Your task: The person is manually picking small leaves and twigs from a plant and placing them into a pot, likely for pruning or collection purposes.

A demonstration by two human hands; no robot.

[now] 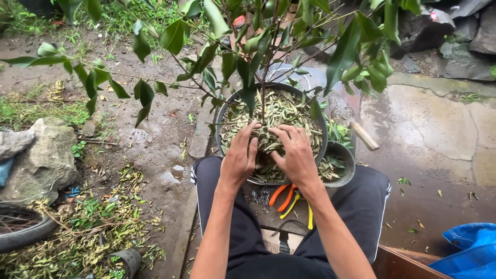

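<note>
- Over a wide dark pot (321, 135) in the middle of the scene, the person's left hand (241, 155) and right hand (297, 154) meet on a heap of dry, pale-green leaves (281, 111).
- Both hands are curled narrow around one bunch of leaves (267, 140), fingers bent and pressing it from either side; the bunch lies on the near part of the heap, just in front of the plant's stem.
- A thin stem (263, 101) rises upright from the pot's middle, and its branches spread broad green leaves (343, 51) across the far half of the view.
- Just right of the pot, touching its rim, sits a smaller dark bowl (345, 164) holding more leaves, with a pale wooden handle (363, 135) sticking out beyond it.
- Near the pot, on the ground between the person's knees in dark trousers (361, 199), lie orange-handled pliers (281, 195) and a yellow-handled tool (302, 209) beside them.
- Wet concrete (434, 129) spreads to the right, with a blue plastic sheet (467, 248) at the near right corner.
- Left of the person, fallen leaves litter muddy ground (155, 139), with a pale rock (44, 155) and the edge of a tyre (23, 232) well apart from the pot.
</note>
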